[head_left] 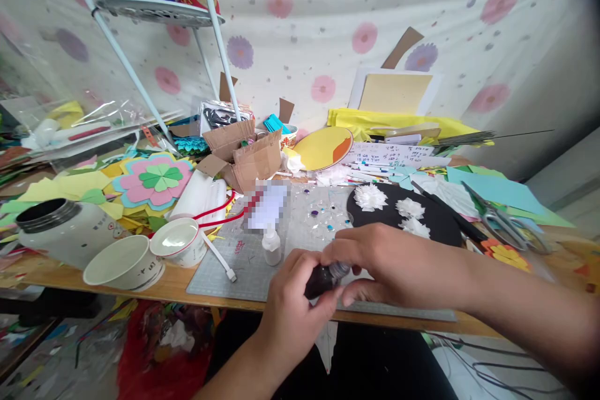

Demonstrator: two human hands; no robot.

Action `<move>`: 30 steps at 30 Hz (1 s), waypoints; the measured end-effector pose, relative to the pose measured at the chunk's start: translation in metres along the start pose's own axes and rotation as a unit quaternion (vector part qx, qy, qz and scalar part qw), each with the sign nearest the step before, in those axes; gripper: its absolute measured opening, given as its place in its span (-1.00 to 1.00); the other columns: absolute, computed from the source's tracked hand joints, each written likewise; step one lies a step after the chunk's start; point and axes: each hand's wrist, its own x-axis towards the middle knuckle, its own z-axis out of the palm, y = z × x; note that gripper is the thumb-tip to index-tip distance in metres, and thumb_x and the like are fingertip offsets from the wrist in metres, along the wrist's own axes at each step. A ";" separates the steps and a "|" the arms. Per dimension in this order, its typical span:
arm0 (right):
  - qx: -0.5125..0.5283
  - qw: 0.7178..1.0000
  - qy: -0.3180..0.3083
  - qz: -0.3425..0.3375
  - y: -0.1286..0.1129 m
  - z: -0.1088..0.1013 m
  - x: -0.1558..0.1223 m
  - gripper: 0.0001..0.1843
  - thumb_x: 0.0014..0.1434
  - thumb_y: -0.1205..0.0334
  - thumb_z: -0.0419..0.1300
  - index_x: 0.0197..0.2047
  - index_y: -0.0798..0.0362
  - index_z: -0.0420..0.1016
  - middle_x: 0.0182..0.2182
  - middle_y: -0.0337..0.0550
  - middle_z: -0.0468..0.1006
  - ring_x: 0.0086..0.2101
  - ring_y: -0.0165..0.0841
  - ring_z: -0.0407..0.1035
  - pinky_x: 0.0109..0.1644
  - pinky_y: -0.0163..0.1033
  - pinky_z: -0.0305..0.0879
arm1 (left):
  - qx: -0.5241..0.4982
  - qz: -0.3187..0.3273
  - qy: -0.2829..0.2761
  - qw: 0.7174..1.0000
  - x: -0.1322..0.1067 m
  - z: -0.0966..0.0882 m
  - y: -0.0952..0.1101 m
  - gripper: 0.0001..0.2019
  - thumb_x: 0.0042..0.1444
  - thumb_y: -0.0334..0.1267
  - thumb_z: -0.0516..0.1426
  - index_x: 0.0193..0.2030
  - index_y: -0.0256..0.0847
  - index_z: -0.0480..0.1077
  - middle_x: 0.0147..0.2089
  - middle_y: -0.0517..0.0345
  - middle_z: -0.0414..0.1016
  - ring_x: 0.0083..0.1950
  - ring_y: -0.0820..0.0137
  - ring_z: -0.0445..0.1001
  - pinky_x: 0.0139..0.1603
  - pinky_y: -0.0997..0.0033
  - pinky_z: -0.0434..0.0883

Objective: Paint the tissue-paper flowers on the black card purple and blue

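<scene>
My left hand (296,297) is closed around a small dark bottle (319,281), held tilted over the front edge of the table. Its greyish, clear-looking neck points to the right. The fingers of my right hand (382,262) are pinched on that neck end, so whether a cap is there is hidden. Just left of my hands stands a small white squeeze bottle (272,248) on the grey cutting mat (225,281). Behind my right hand lies a black round board (438,219) bearing white ruffled paper flowers (370,197).
Two white paper bowls (122,262) and a wide-mouthed white jar (77,234) stand at left. A white cable (219,256) crosses the mat. Large scissors (509,225) lie at right. Behind are a torn cardboard box (255,159), a yellow disc (321,149) and small gems on plastic.
</scene>
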 end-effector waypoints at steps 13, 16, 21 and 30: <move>0.071 0.985 0.053 0.150 -0.003 0.039 -0.042 -0.72 0.32 0.06 0.15 -0.35 0.06 0.45 -0.51 -0.20 0.51 -0.52 -0.39 0.35 -0.45 -0.29 0.05 | 0.061 0.026 -0.038 0.997 -0.017 0.009 0.008 -0.82 -0.01 -0.37 0.24 -0.28 -0.14 0.32 -0.44 0.17 0.52 -0.44 0.34 0.51 -0.45 0.40 0.40; 0.130 0.978 0.059 0.152 -0.003 0.043 -0.050 -0.74 0.25 0.01 0.24 -0.23 0.05 0.49 -0.42 -0.18 0.56 -0.46 -0.38 0.40 -0.40 -0.31 0.14 | 0.084 0.046 -0.041 0.995 -0.018 0.012 0.008 -0.77 -0.04 -0.41 0.25 -0.27 -0.14 0.31 -0.46 0.19 0.52 -0.47 0.35 0.51 -0.47 0.42 0.40; 0.210 0.955 0.068 0.196 0.004 0.057 -0.058 -0.89 0.31 0.17 0.17 -0.17 -0.01 0.48 -0.34 -0.21 0.61 -0.36 -0.40 0.47 -0.33 -0.36 0.21 | 0.103 0.077 -0.072 0.989 -0.018 0.018 0.001 -0.77 -0.02 -0.41 0.22 -0.25 -0.12 0.29 -0.47 0.22 0.52 -0.49 0.34 0.53 -0.50 0.41 0.42; 0.299 0.925 0.167 0.165 0.015 0.077 -0.062 -0.78 0.30 0.04 0.19 -0.16 0.01 0.52 -0.30 -0.18 0.63 -0.32 -0.40 0.47 -0.25 -0.35 0.29 | 0.141 0.136 -0.103 0.975 -0.010 0.021 -0.006 -0.74 0.04 -0.41 0.21 -0.16 -0.12 0.26 -0.42 0.17 0.56 -0.45 0.30 0.57 -0.47 0.38 0.49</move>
